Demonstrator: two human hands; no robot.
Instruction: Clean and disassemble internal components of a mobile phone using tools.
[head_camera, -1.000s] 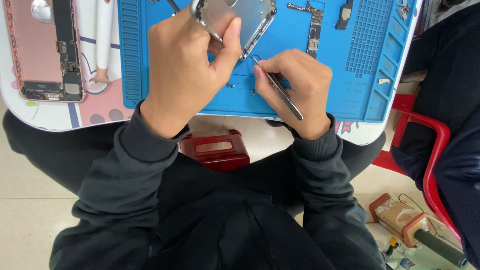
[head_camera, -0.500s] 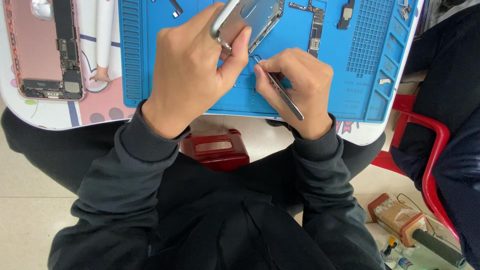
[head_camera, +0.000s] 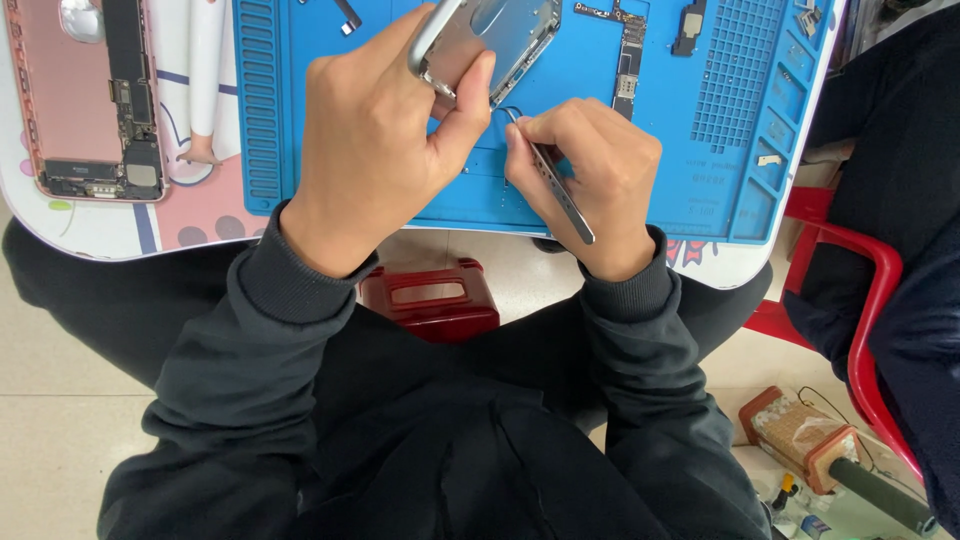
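Head view: left hand (head_camera: 375, 150) clamped round a silver phone housing (head_camera: 490, 40), tilted up off the blue repair mat (head_camera: 660, 150); right hand (head_camera: 590, 180) pinched shut on metal tweezers (head_camera: 555, 185), tips just beside the housing's lower edge. Farther left on the white table (head_camera: 90, 235), a pink opened phone (head_camera: 85, 100); on the mat, a logic board (head_camera: 625, 50) near the housing; below, a red stool (head_camera: 430, 300).

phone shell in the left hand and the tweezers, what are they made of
Phone shell: looks like metal, matte silver-grey with a bright rim, though painted plastic can't be ruled out. Tweezers: likely steel, thin, dull grey with a faint sheen. Blue mat: probably silicone, matte and moulded.
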